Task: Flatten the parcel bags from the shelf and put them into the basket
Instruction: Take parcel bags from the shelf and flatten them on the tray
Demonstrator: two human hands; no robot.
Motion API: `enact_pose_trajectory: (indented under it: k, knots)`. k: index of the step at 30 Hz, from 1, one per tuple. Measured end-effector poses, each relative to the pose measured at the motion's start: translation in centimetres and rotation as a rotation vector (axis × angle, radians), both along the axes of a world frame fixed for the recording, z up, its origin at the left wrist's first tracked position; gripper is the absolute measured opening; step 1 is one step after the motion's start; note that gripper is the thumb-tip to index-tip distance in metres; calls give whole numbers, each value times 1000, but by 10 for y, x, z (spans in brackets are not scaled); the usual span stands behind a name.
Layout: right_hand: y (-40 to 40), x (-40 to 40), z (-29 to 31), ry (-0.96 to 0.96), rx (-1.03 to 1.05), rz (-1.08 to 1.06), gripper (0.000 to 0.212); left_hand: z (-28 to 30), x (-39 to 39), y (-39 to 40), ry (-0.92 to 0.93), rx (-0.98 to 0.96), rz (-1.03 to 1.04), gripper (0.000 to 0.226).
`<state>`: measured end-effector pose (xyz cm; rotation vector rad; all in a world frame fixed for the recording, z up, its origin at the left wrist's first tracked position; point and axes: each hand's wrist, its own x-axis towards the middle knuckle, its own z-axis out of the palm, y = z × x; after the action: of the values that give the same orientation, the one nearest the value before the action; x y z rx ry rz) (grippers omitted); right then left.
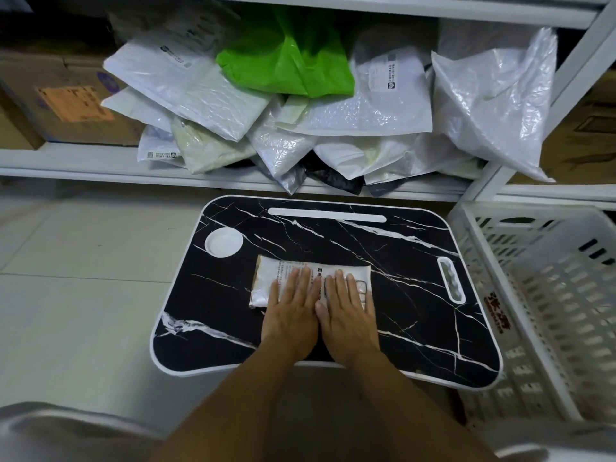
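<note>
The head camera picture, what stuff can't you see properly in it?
- Parcel bag on the lap table, head view: the left hand and right hand cover its near half, and its print is too small to read.
- Basket: cut off by the right edge.
- Lower bags in the shelf pile: buried under the upper ones.

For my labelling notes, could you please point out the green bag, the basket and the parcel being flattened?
green bag (293, 58): head view, crumpled middle.
basket (473, 248): head view, left wall.
parcel (266, 278): head view, uncovered left part.
</note>
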<state>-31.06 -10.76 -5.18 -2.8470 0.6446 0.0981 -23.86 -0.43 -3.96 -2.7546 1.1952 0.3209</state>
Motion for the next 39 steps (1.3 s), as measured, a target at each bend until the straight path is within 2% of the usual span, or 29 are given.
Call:
enact_pose_trajectory:
  k: [6, 13, 17, 19, 20, 24, 29, 34, 39]
  knots:
    - [-2, 1, -15, -34, -84, 8, 61, -5, 1, 1, 28, 28, -20, 64]
    - [-1, 5, -5, -46, -15, 0, 61, -1, 7, 0, 102, -51, 3, 60]
    - [1, 27, 16, -96, -84, -62, 28, 13, 19, -5, 66, -240, 94, 49]
    - [2, 43, 23, -171, -125, -85, 16, 21, 27, -8, -19, -241, 118, 42]
    - [1, 48, 21, -219, -119, -63, 14, 21, 31, -8, -40, -226, 125, 45]
    - [3, 52, 11, -21, 57, 89, 47, 9, 38, -2, 115, -90, 84, 67]
    - [-2, 45, 8, 63, -55, 121, 83, 5, 40, 4, 145, -19, 95, 63]
    - [-1, 44, 4, 56, -73, 98, 79, 0, 40, 6, 177, -30, 143, 60]
    - [-2, 47, 7, 100, -42, 97, 76, 2, 42, 7, 195, -10, 220, 67]
